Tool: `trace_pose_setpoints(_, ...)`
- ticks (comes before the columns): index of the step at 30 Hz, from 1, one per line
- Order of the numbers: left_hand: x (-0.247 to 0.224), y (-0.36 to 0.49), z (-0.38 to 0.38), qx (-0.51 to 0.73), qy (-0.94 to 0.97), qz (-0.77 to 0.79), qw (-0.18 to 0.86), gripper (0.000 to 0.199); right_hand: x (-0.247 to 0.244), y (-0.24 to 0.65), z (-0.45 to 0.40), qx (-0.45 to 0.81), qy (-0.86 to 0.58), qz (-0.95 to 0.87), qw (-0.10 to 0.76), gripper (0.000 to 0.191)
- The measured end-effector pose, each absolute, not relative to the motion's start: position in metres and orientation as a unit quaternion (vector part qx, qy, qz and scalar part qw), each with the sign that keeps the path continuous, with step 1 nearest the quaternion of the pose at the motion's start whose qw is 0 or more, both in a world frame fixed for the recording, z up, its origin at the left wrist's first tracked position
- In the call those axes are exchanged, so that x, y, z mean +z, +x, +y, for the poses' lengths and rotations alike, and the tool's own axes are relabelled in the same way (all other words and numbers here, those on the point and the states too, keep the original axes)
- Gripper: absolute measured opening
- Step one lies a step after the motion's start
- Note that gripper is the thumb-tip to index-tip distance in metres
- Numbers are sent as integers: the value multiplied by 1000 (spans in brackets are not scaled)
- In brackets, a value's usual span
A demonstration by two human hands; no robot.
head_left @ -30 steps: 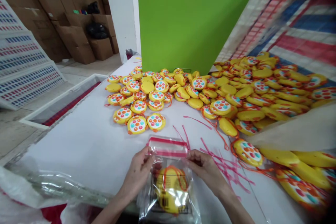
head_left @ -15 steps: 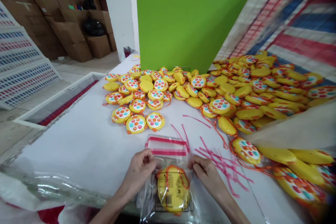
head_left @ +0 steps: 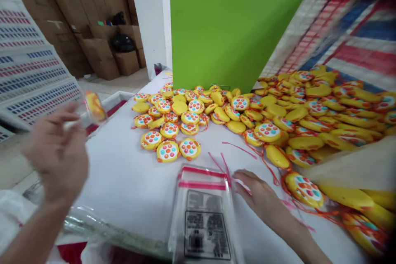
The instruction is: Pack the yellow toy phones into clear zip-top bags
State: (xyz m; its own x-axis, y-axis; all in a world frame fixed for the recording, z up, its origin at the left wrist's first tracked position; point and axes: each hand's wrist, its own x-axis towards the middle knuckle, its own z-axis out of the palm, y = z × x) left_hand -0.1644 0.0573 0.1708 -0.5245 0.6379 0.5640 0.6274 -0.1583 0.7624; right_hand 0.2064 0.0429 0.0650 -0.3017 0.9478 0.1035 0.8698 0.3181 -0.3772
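Observation:
On the left, my left hand (head_left: 58,152) is raised and blurred, its fingers apart. Just past its fingertips a yellow toy in a clear bag (head_left: 95,107) appears to hang in the air above a white-rimmed bin (head_left: 116,95); I cannot make out any contact. My right hand (head_left: 260,194) rests by the upper right edge of a stack of clear plastic bags (head_left: 204,222), fingers stretched out and thumb apart. The bags have pink strips at the top and black print. Pink strips (head_left: 239,148) lie scattered near my right hand, partly under it.
Yellow turtle-shaped toys with colored dots (head_left: 168,150) cover the table's (head_left: 123,185) back and right side. A green panel (head_left: 235,24) stands behind them. White crates (head_left: 40,78) and cardboard boxes (head_left: 102,57) are stacked at left. A whitish sheet (head_left: 355,165) overlaps toys at right.
My left hand has left the bags and swung far left, and the bagged toy has gone from the stack to the air over the bin. My right hand stays by the bags.

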Motion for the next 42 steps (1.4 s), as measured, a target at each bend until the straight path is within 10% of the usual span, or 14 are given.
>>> trace_pose_setpoints(12,-2,11,1,225,830,507,65,29,42,81,161,168,-460,-859,147,69)
trace_pose_setpoints(20,-16,8,9,202,832,517,9,24,49,101,135,222,-456,-816,277,41)
trace_pose_setpoints(30,38,-14,13,412,670,521,331,17,71,141,28,378,-491,-649,441,34)
trace_pose_setpoints(42,59,-31,1,391,700,467,372,30,40,130,-12,320,-466,-659,496,27)
